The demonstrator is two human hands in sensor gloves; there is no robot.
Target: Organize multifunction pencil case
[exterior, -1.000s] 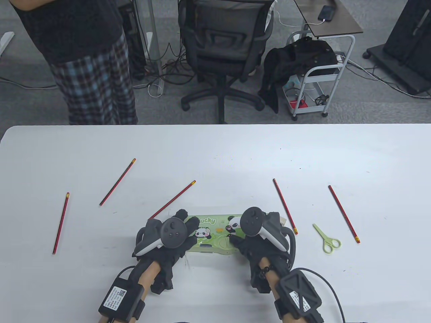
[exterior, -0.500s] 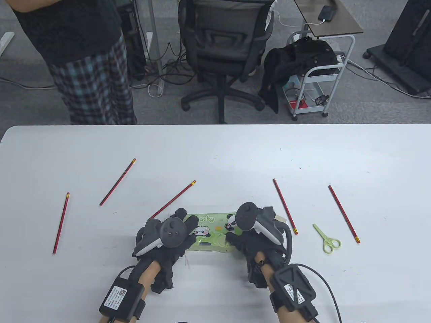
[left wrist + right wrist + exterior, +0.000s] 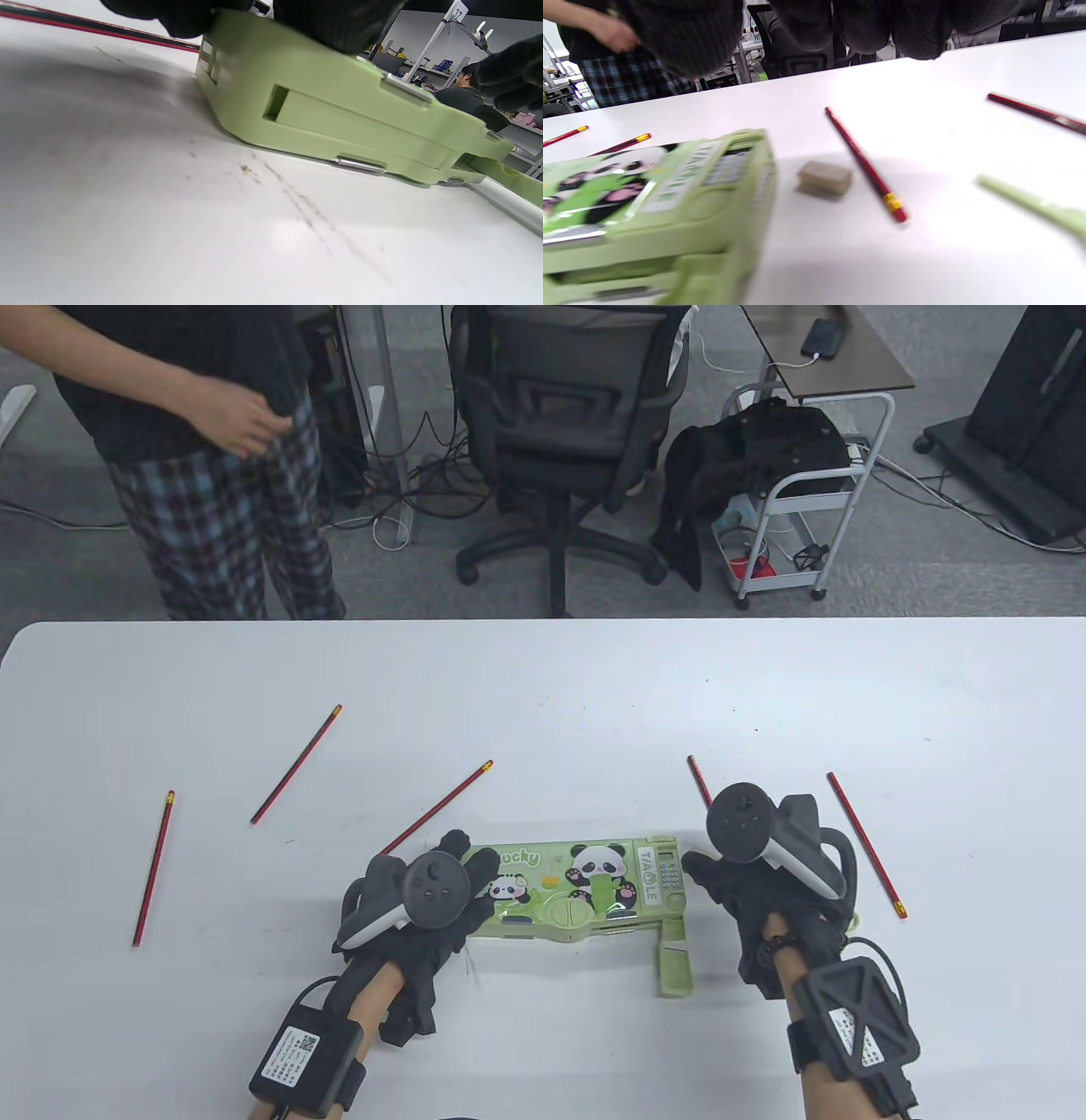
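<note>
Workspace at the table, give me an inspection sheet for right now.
Surface: white table, faint scuffs.
Job's things: green pencil case, a side drawer out; five red pencils, one far left; eraser; scissors, partly seen.
Clutter: nothing seen.
Hands: left hand rests on the case; right hand beside it, holding nothing.
Cables: glove leads at both wrists.
Surroundings: office chair, cart, bystander.

A pencil case [image 3: 577, 891] lies on the table [image 3: 543, 687] near the front edge, with a drawer [image 3: 673, 963] sticking out toward the person at its right end. The left hand [image 3: 424, 899] rests on the case's left end; the right hand [image 3: 755, 874] is just right of the case, above an eraser [image 3: 825, 178], a pencil [image 3: 865, 167] and scissors [image 3: 1031, 203]. Three pencils [image 3: 295, 765] lie well apart to the left and one [image 3: 865, 844] to the far right.
</note>
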